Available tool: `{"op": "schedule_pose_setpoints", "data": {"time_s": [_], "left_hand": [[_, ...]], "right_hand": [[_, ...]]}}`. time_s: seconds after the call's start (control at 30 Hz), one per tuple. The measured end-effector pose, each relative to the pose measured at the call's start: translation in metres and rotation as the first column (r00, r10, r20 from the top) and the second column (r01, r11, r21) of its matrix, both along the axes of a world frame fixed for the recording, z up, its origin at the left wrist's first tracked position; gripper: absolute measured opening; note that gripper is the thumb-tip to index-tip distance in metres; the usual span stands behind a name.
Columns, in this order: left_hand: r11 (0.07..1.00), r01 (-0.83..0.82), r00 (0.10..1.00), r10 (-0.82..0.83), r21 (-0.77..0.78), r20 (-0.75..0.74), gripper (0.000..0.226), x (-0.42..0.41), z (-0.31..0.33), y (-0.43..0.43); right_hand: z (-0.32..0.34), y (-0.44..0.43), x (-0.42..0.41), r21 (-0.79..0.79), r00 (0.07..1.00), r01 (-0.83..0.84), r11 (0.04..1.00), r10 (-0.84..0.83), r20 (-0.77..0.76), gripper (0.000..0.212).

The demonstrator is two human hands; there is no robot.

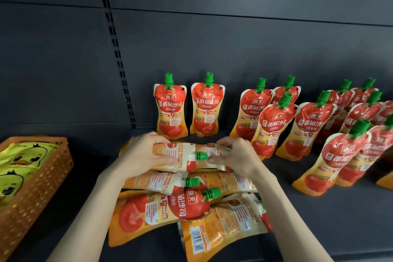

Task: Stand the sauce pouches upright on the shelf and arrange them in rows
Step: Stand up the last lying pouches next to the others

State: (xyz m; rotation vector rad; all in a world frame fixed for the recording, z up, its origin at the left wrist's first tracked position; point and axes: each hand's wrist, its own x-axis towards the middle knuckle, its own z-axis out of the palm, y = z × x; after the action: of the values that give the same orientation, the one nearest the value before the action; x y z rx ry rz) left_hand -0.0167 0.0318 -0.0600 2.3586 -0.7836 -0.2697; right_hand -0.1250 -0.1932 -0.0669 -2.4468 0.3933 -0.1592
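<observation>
Glossy film over soft, weighty sauce: the sauce pouches point(148, 212) will probably sag and slip, so the surest hold looks to be across the flat body, stiff green cap point(201, 155) up, base gusset set down. The loose heap lies flat at 6 o'clock on the shelf point(319, 219), where left hand point(146, 153) and right hand point(236, 155) both clasp the topmost pouches point(180, 151). Standing rows point(274, 125) lean from 12 round to 3 o'clock.
</observation>
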Motion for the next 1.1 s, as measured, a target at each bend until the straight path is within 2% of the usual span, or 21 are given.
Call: {"op": "schedule_pose_setpoints", "data": {"time_s": [0.13,0.27,0.37,0.43,0.53,0.67,0.73,0.8,0.87,1.0,1.1], "left_hand": [[0.990,0.035,0.997,-0.044,-0.133,-0.064,0.056,-0.001,0.003,0.003],[0.934,0.043,0.990,-0.088,-0.356,-0.111,0.045,-0.007,0.013,0.001],[0.881,0.026,0.988,-0.094,-0.472,-0.120,0.034,-0.010,0.021,-0.004],[0.844,0.035,0.986,-0.115,-0.535,-0.118,0.022,-0.015,0.024,-0.009],[0.776,-0.019,0.971,-0.134,-0.630,-0.196,0.014,-0.019,0.026,-0.019],[0.745,-0.133,0.935,-0.125,-0.653,-0.333,0.019,-0.021,0.024,-0.033],[0.767,-0.132,0.926,-0.131,-0.628,-0.355,0.026,-0.022,0.027,-0.038],[0.783,-0.124,0.916,-0.147,-0.610,-0.374,0.057,-0.020,0.027,-0.038],[0.774,-0.119,0.908,-0.168,-0.622,-0.383,0.081,-0.010,0.021,-0.037],[0.756,-0.063,0.915,-0.217,-0.652,-0.340,0.062,-0.018,0.020,-0.037],[0.724,-0.129,0.898,-0.204,-0.677,-0.390,0.047,-0.018,0.018,-0.036]], "right_hand": [[0.015,0.005,-0.009,0.050,0.991,0.017,0.999,-0.023,0.128,0.051],[0.029,0.008,-0.015,0.135,0.959,-0.028,0.991,-0.011,0.282,0.041],[0.037,0.012,-0.013,0.183,0.913,-0.009,0.983,-0.066,0.402,0.046],[0.038,0.016,-0.010,0.271,0.872,0.004,0.963,-0.136,0.469,0.047],[0.038,0.023,-0.002,0.349,0.820,-0.039,0.936,-0.169,0.546,0.050],[0.041,0.030,0.009,0.332,0.801,-0.069,0.941,-0.147,0.580,0.032],[0.044,0.032,0.013,0.327,0.799,-0.070,0.942,-0.143,0.583,0.021],[0.048,0.032,0.017,0.366,0.806,-0.087,0.927,-0.150,0.573,0.012],[0.051,0.032,0.019,0.428,0.824,-0.122,0.896,-0.149,0.546,0.016],[0.053,0.030,0.016,0.495,0.846,-0.207,0.844,-0.101,0.524,0.023],[0.050,0.026,0.019,0.459,0.843,-0.177,0.871,-0.107,0.527,0.032]]}}
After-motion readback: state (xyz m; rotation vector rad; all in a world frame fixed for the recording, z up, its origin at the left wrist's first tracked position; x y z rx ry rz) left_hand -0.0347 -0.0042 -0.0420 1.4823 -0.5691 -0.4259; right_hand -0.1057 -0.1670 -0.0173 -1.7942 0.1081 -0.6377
